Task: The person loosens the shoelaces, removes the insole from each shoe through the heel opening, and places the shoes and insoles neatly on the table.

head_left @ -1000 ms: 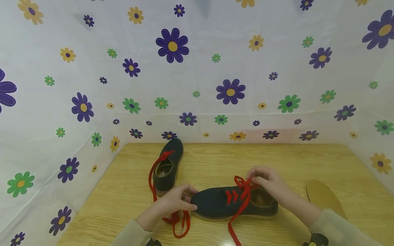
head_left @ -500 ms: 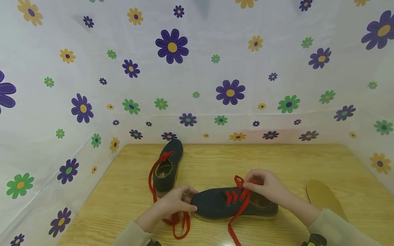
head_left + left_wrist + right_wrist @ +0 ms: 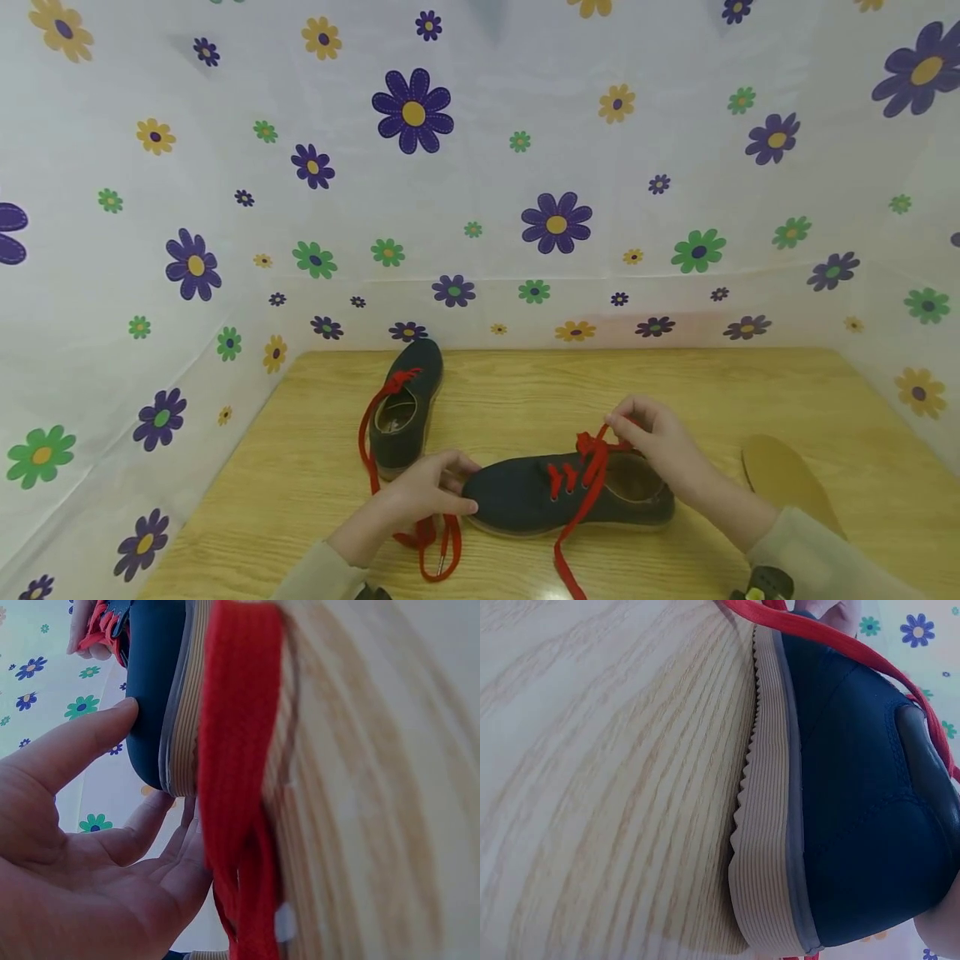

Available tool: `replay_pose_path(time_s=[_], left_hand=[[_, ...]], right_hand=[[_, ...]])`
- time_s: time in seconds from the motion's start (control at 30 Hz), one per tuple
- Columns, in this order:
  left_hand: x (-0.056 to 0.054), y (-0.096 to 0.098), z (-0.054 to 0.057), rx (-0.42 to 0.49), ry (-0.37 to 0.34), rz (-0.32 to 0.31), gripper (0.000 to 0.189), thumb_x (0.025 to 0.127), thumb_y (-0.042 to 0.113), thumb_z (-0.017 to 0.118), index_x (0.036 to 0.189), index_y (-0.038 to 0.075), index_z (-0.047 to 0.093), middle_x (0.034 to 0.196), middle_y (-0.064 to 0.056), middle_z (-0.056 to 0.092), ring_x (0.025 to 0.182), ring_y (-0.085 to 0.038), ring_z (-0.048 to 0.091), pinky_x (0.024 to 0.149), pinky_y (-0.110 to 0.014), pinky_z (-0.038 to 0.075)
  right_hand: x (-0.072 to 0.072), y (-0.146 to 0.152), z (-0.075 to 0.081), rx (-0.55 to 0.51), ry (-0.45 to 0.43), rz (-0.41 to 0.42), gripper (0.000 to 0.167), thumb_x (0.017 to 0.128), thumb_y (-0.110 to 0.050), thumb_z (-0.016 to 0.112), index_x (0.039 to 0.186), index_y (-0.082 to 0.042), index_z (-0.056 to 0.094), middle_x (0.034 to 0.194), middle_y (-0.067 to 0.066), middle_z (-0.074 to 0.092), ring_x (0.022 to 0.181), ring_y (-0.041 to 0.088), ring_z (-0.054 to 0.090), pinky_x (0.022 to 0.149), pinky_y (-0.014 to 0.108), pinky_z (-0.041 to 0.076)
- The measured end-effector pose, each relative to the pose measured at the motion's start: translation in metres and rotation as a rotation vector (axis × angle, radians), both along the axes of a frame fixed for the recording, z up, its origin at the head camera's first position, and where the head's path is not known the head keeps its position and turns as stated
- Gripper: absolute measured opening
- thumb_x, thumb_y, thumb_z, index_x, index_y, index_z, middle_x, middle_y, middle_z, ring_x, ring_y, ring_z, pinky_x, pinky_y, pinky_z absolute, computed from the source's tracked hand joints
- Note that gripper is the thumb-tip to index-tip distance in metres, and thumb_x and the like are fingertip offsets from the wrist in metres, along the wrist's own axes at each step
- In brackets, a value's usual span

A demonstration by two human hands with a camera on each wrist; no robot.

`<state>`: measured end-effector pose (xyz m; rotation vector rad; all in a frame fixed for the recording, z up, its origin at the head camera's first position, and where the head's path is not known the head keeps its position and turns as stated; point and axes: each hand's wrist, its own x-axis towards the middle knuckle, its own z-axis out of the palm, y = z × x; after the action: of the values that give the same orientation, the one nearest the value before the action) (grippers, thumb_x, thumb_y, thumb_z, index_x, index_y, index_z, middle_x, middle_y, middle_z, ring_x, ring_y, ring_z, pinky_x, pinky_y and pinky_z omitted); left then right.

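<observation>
A dark navy lace-up shoe (image 3: 517, 496) lies sideways on the wooden table, toe to the left, sole down. My left hand (image 3: 427, 496) holds its toe, the thumb (image 3: 112, 724) on the upper and the fingers at the tip. With thumb and fingertips, my right hand (image 3: 663, 442) pinches the red shoelace (image 3: 596, 467) above the shoe's opening. A short stretch of lace runs taut from the bunched knot up to those fingertips. One long lace end hangs over the shoe's near side. In the right wrist view the pinching fingertips are hidden.
Behind my left hand stands a second navy shoe (image 3: 401, 442), its red lace trailing towards a loose coil (image 3: 442, 558) near my left wrist. A tan insole (image 3: 787, 479) lies at the right, beside my right forearm. Flowered cloth (image 3: 487, 167) surrounds the table's back and sides.
My right hand has risen slightly, drawing a lace upward from the knot. The loop that stood beside the knot is no longer visible. My left hand keeps its hold on the toe.
</observation>
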<state>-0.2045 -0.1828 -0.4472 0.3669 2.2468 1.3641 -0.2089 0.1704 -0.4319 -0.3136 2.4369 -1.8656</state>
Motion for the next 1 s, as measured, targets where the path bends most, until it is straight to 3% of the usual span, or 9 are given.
replay_pose_path(time_s=[0.13,0.27,0.4,0.53,0.67,0.83,1.0], left_hand=[[-0.0006,-0.0003,-0.0002,-0.001,-0.003,0.002,0.048,0.089,0.000,0.081,0.133,-0.005,0.063,0.119,-0.017,0.071,0.100,-0.017,0.068,0.084,-0.031,0.059],[-0.0005,-0.0005,0.0003,-0.015,0.008,-0.002,0.047,0.089,0.002,0.082,0.132,-0.004,0.064,0.120,-0.016,0.071,0.101,-0.017,0.069,0.085,-0.032,0.059],[0.0000,-0.0004,0.0006,-0.022,0.011,0.000,0.047,0.088,0.003,0.083,0.131,-0.003,0.065,0.119,-0.014,0.072,0.100,-0.018,0.068,0.085,-0.032,0.059],[0.0001,-0.0003,0.0005,-0.016,0.005,0.001,0.047,0.088,0.002,0.083,0.131,-0.003,0.065,0.119,-0.014,0.072,0.099,-0.017,0.068,0.085,-0.032,0.059],[0.0002,-0.0004,0.0009,-0.013,0.003,0.002,0.047,0.088,0.002,0.083,0.131,-0.003,0.065,0.117,-0.014,0.072,0.099,-0.017,0.068,0.084,-0.032,0.059],[0.0001,0.0000,0.0010,-0.021,0.005,0.007,0.047,0.088,0.002,0.083,0.132,-0.003,0.065,0.117,-0.013,0.072,0.099,-0.017,0.068,0.085,-0.032,0.058],[0.0001,-0.0004,-0.0004,-0.020,0.003,0.008,0.047,0.088,0.002,0.083,0.132,-0.003,0.065,0.116,-0.013,0.072,0.099,-0.018,0.068,0.085,-0.032,0.058]], right_hand=[[0.0006,-0.0002,0.0004,-0.029,0.004,0.017,0.019,0.108,-0.013,0.060,0.107,0.006,0.062,0.088,-0.006,0.062,0.084,0.006,0.059,0.078,0.023,0.054],[0.0014,0.0003,0.0022,-0.020,0.024,0.133,0.021,0.107,-0.011,0.060,0.110,0.010,0.064,0.094,-0.006,0.067,0.089,0.003,0.067,0.083,0.023,0.058],[0.0010,-0.0001,0.0028,0.065,0.082,0.232,0.018,0.105,-0.012,0.066,0.107,0.005,0.069,0.099,-0.002,0.070,0.087,0.003,0.069,0.081,0.025,0.059],[0.0001,-0.0011,0.0007,0.149,0.147,0.283,0.010,0.100,-0.013,0.075,0.100,-0.003,0.072,0.101,0.007,0.074,0.085,0.003,0.069,0.078,0.025,0.059],[-0.0009,-0.0017,-0.0009,0.169,0.184,0.321,0.006,0.098,-0.010,0.077,0.097,-0.006,0.072,0.099,0.010,0.074,0.082,0.002,0.068,0.075,0.024,0.059],[-0.0019,-0.0016,-0.0024,0.151,0.180,0.289,0.004,0.098,-0.006,0.075,0.097,-0.003,0.071,0.094,0.004,0.071,0.079,0.002,0.064,0.073,0.023,0.056],[-0.0017,-0.0015,-0.0024,0.054,0.090,0.181,0.011,0.100,-0.005,0.071,0.102,0.005,0.069,0.093,-0.001,0.067,0.079,0.006,0.066,0.074,0.027,0.059]])
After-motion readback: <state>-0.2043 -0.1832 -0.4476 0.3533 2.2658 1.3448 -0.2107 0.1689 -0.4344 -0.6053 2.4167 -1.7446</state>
